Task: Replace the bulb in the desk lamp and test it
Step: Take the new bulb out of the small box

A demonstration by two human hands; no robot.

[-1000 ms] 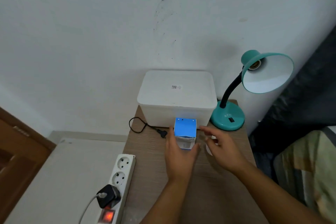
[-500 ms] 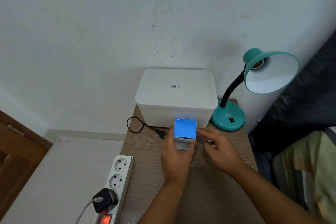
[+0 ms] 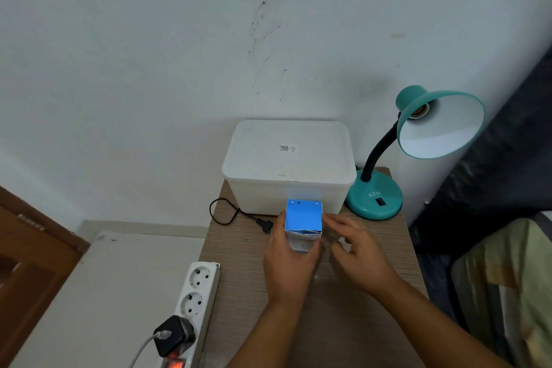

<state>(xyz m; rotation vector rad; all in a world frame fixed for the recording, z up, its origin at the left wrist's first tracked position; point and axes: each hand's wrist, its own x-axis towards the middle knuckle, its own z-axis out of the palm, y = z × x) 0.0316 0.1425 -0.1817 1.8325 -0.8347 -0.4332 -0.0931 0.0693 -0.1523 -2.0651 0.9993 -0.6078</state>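
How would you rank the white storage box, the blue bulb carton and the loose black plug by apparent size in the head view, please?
1. white storage box
2. blue bulb carton, gripped by the left hand
3. black plug

One desk lamp (image 3: pixel 430 140), one blue bulb box (image 3: pixel 303 218), one white lidded bin (image 3: pixel 288 164), one power strip (image 3: pixel 195 299), one loose plug (image 3: pixel 265 225), two hands.

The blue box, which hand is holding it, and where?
The left hand holds the blue box around its lower sides. The right hand is open beside it, holding nothing.
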